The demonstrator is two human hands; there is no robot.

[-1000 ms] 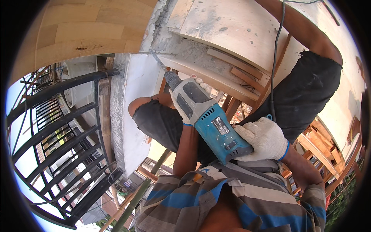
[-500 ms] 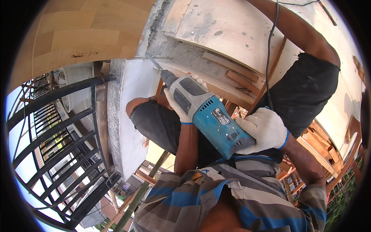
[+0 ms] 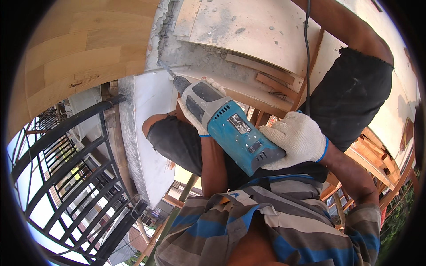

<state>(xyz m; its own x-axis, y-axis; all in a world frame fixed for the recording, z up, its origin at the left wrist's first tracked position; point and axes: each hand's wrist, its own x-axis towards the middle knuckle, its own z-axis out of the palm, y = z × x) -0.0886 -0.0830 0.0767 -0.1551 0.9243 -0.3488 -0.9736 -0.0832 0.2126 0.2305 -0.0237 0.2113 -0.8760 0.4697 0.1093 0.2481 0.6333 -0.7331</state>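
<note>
A teal and grey rotary hammer drill [image 3: 235,128] lies aslant across my lap, its nose toward the upper left. My left hand [image 3: 194,116], in a cream knit glove, wraps round the grey front part from below; its fingertips show on the far side. At the rear, my right hand [image 3: 295,141], gloved alike, is closed round the handle. The drill's bit [image 3: 169,72] reaches the broken edge of rough concrete [image 3: 156,57] beside the wood-patterned tile floor. Whether its tip presses into the concrete is hard to tell.
A black metal railing [image 3: 66,177] stands at the left beside a drop. Pale boards [image 3: 248,31] with loose concrete chips lie ahead. Wooden strips [image 3: 266,73] rest in a gap before my knees. A black power cord [image 3: 307,53] runs past my right leg.
The view has shifted a little, so floor, concrete and drill sit slightly further left. Both hands keep their hold on the drill, and its bit stays at the concrete edge.
</note>
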